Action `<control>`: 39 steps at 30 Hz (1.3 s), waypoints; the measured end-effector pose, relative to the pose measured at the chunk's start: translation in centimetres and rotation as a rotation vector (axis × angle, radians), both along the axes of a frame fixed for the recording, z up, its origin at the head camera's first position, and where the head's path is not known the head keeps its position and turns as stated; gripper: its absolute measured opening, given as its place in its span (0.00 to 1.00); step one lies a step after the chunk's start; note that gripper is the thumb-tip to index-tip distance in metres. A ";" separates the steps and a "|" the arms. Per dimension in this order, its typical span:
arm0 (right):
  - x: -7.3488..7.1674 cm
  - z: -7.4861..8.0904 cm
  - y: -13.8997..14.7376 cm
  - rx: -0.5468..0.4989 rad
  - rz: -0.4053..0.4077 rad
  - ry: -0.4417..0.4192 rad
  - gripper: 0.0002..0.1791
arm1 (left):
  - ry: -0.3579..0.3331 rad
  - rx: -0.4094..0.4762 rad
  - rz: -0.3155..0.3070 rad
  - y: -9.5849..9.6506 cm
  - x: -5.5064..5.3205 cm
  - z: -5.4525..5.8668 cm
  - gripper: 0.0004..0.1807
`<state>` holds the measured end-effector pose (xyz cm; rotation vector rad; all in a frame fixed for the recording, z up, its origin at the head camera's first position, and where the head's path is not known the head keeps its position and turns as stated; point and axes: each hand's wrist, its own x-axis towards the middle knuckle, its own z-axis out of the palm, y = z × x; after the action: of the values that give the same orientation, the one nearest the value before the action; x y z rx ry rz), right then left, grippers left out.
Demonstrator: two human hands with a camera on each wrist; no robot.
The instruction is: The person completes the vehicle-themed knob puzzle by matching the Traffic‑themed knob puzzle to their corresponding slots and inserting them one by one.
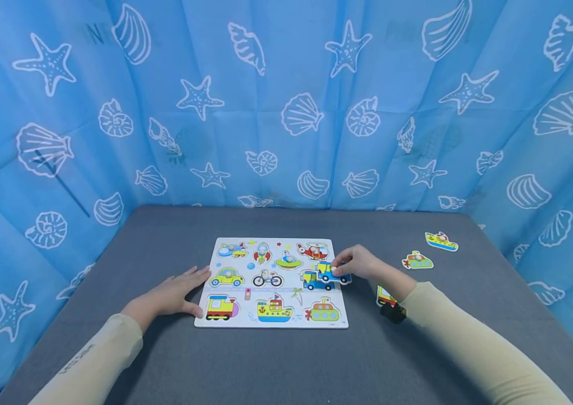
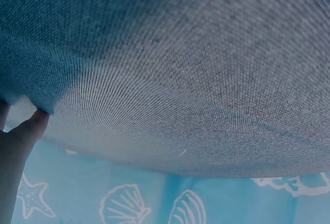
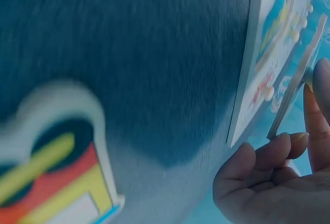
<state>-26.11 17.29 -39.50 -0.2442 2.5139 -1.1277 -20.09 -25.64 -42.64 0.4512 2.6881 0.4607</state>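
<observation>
A white puzzle board [image 1: 246,324] with vehicle pictures lies on the grey table. My right hand [image 1: 359,263] pinches the knob of a blue truck puzzle piece [image 1: 325,274], which overlaps the matching truck picture [image 1: 310,281] at the board's right side. In the right wrist view that truck piece [image 3: 296,82] is tilted and stands off the board, gripped between thumb and fingers. My left hand [image 1: 177,292] rests at the board's left edge, fingers spread and touching it; only its thumb and part of a finger [image 2: 31,128] show in the left wrist view.
Knobbed pieces such as the car [image 1: 227,277] and helicopter [image 1: 312,251] sit in the board. To the right lie a boat piece [image 1: 441,241], a submarine piece [image 1: 417,260] and a train piece [image 1: 383,297], partly hidden by the right wrist's camera. A blue shell-patterned curtain [image 1: 286,112] surrounds the table.
</observation>
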 end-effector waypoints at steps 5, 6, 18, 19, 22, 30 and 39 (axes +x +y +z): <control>0.3 -0.7 -1.1 0.008 -0.003 -0.003 0.06 | 0.000 0.009 0.002 -0.1 0.0 -0.1 0.59; 0.3 -0.8 -1.3 0.017 -0.009 -0.003 0.06 | 0.001 0.008 0.002 -0.1 0.0 -0.1 0.59; 0.1 -1.7 -3.4 0.080 -0.022 0.004 0.03 | 0.016 0.009 -0.009 -0.2 -0.1 -0.2 0.59; 0.0 -1.7 -3.6 0.081 -0.023 0.000 0.03 | 0.014 0.010 -0.009 -0.2 -0.1 -0.3 0.59; 0.0 -1.8 -3.9 0.086 -0.026 -0.008 0.02 | 0.010 0.011 -0.008 -0.2 -0.1 -0.3 0.59; 0.0 -1.8 -3.7 0.104 -0.032 -0.024 0.05 | 0.002 0.009 -0.024 0.0 -0.4 -0.1 0.59; 0.2 -0.7 -1.7 0.046 0.012 0.009 0.14 | 0.018 -0.001 -0.014 0.0 0.0 -0.1 0.59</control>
<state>-25.89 15.60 -40.19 -0.2522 2.5389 -1.0657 -20.11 -25.63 -42.78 0.4764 2.7006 0.4530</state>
